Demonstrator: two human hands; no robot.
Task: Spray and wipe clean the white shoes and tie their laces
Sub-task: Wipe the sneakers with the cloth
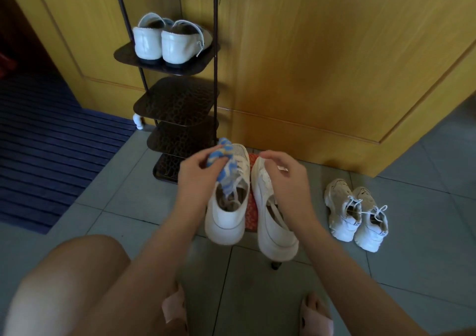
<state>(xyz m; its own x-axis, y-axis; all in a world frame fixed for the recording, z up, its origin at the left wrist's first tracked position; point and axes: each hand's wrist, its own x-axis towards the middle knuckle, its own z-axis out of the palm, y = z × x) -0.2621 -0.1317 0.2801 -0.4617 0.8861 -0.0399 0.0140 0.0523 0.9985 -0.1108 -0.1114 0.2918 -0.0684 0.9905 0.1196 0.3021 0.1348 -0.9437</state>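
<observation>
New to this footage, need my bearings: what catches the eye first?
Two white shoes at centre, the left hand holding a blue-and-white cloth over one, the right hand at the other. A second white pair sits on the tiles to the right; a third pair on the rack shelf behind.
</observation>
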